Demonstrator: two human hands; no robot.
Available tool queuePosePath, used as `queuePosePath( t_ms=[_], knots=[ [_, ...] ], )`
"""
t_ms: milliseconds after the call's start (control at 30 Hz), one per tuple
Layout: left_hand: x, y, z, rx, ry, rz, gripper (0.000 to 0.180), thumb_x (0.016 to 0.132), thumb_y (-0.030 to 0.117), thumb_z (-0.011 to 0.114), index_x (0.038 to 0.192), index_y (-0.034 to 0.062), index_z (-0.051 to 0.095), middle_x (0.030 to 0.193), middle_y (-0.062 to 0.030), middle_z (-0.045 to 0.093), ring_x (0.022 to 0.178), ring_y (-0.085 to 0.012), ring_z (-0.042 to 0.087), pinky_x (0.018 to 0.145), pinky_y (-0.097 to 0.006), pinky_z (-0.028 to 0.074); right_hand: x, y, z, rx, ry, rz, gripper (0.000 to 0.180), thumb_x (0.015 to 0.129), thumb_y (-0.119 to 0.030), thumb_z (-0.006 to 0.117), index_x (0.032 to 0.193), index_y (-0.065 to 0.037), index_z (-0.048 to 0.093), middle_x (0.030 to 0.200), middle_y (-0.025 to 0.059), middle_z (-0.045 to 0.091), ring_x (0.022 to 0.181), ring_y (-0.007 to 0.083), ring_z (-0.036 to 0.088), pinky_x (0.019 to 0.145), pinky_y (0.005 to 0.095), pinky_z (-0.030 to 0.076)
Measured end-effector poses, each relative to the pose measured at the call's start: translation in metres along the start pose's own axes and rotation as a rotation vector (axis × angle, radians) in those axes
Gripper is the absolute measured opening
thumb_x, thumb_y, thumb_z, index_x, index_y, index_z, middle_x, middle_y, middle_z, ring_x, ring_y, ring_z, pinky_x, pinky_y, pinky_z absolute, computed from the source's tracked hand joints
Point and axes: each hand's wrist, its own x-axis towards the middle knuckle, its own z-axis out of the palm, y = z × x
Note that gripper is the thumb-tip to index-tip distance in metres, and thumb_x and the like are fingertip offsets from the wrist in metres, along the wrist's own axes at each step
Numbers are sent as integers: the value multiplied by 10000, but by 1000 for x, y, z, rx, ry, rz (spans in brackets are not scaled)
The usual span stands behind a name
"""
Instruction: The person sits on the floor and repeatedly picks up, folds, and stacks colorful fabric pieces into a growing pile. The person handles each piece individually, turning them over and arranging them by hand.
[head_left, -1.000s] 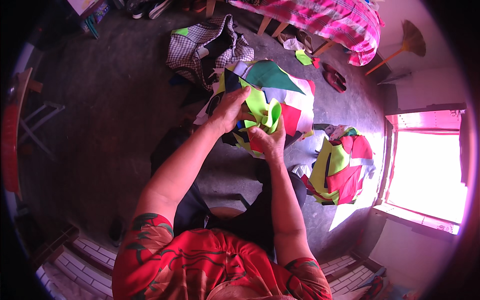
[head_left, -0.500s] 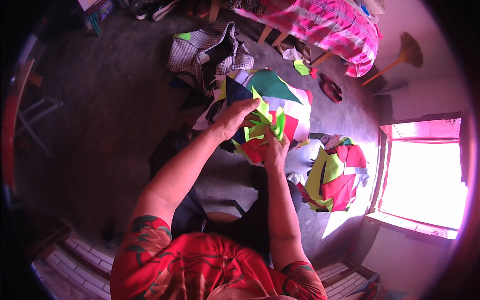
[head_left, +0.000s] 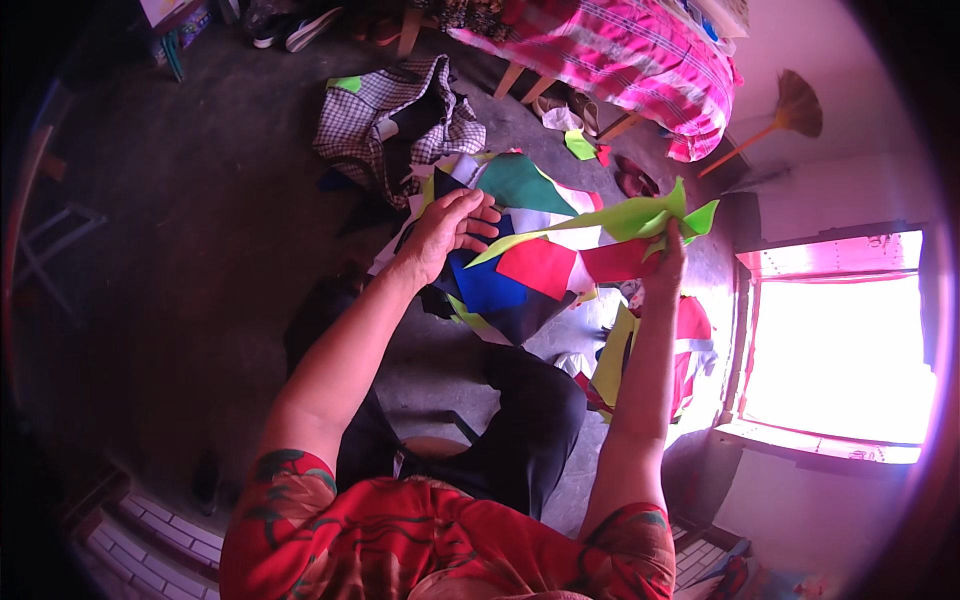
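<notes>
My right hand is raised at the right, closed round a bunch of lime-green cloth scraps. A red scrap hangs at the same hand. One long lime tip stretches left over the heap. My left hand hovers at the heap's left side, fingers apart and nothing in them. Beneath both hands lies a heap of flat cloth scraps, with a dark green piece, a red piece and a blue piece on top. What supports the heap is hidden.
Behind my right forearm stands a second bundle of red and lime scraps. A checked cloth bag lies on the floor beyond the heap. Farther back are a table with a pink plaid cover, shoes and a broom. A bright window is at the right.
My right hand has moved right and up with the lime scraps, away from my left hand. My left hand's fingers have opened off the bunch. The whole view has shifted slightly.
</notes>
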Motion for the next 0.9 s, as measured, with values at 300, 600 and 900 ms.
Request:
queuePosePath(
  t_ms=[300,600,900],
  knots=[
    [-6,16,-12,-23,34,20,344,900,354,492,1056,51,536,971,-111,624,836,-183,620,683,-301,506,61,-67,17,-212,24,-202,205,867,-147,593,1045,-48,580,908,42,620,799,151,608,668,281,504],
    [-8,22,-19,-70,58,50,327,901,327,496,1054,41,538,980,-121,629,829,-183,629,682,-296,511,76,-121,22,-337,143,-263,198,887,-204,566,1001,-44,582,755,34,588,578,124,551,469,236,454],
    [-5,23,-20,-66,92,75,314,904,313,480,1052,41,534,960,-113,626,829,-176,623,682,-299,512,58,72,81,-691,52,-46,189,857,-169,615,1013,-66,642,780,-15,615,678,62,546,574,233,433]
  ],
)
